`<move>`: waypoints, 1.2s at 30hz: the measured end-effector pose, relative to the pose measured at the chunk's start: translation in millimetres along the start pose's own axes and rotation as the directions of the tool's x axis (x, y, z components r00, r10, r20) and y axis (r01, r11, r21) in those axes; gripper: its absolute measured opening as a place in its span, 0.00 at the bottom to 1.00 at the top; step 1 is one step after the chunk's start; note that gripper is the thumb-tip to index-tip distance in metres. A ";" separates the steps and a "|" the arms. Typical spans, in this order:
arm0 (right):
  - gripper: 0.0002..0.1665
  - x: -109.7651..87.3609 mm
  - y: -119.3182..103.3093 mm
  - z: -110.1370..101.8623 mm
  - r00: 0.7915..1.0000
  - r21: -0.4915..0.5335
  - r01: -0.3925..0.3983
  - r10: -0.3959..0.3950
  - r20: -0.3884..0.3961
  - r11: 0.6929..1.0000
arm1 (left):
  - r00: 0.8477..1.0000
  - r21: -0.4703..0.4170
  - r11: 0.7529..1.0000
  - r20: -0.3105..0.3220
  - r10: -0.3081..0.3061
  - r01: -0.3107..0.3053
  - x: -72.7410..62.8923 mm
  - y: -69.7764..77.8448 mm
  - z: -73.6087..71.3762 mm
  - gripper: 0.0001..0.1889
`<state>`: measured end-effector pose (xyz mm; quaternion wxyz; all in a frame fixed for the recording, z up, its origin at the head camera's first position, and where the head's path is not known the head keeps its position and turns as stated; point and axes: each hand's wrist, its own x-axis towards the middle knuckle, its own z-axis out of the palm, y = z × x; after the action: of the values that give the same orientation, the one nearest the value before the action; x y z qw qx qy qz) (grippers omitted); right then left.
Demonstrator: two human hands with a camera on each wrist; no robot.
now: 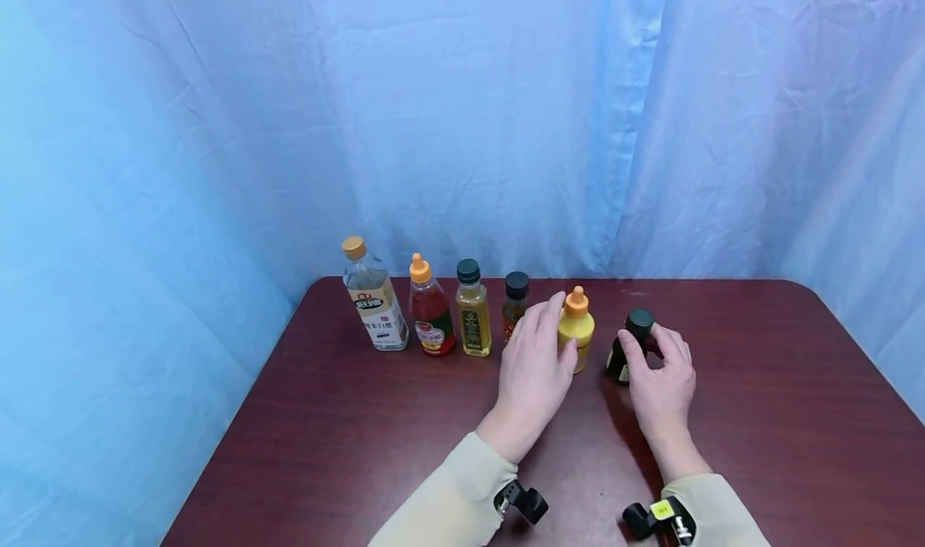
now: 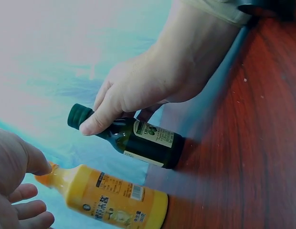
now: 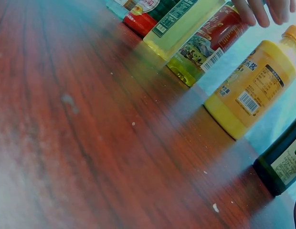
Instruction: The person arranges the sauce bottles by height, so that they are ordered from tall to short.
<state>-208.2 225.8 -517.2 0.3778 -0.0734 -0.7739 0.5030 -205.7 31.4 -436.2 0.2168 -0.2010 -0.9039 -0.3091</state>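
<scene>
At the right end of a row of bottles, my right hand pinches the neck of a dark green olive oil bottle just below its cap. That bottle stands upright on the table. Beside it is a yellow squeeze bottle with an orange nozzle cap. My left hand is at the yellow bottle's left side, its fingers loosely extended and not wrapped round it. In the left wrist view its thumb is close to the orange cap; whether they touch I cannot tell. A small black-capped bottle is partly behind the left hand.
Further left stand a green-capped bottle of yellow liquid, a red sauce bottle with an orange tip, and a clear vinegar bottle. All are near the back of the dark red wooden table. Pale blue curtains hang behind.
</scene>
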 end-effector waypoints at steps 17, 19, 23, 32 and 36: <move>0.16 0.4 -4.1 2.0 1.000 0.035 0.021 -0.020 -0.015 0.999 | 0.991 0.126 0.984 0.073 0.115 -0.123 -38.4 -35.5 -30.4 0.34; 0.16 1.4 -4.9 2.0 0.999 0.037 0.029 -0.028 -0.017 0.999 | 0.989 0.135 0.981 0.070 0.129 -0.137 -40.8 -40.0 -31.8 0.34; 0.16 4.2 -6.2 2.3 1.000 0.025 0.028 -0.027 -0.014 0.999 | 0.987 0.153 0.975 0.056 0.153 -0.160 -44.6 -50.1 -34.7 0.33; 0.18 5.6 -5.5 8.3 0.999 -0.027 0.009 -0.009 0.031 1.000 | 0.986 0.161 0.973 0.033 0.164 -0.167 -52.2 -69.2 -45.0 0.31; 0.18 6.6 -5.6 11.0 0.999 -0.027 0.012 -0.010 0.044 1.000 | 0.988 0.167 0.974 0.033 0.150 -0.154 -56.6 -77.4 -47.8 0.32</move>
<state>-218.6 218.4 -511.5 0.3623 -0.0631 -0.7891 0.4920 -184.6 -68.8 -467.8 0.2472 -0.2534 -0.9110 -0.2116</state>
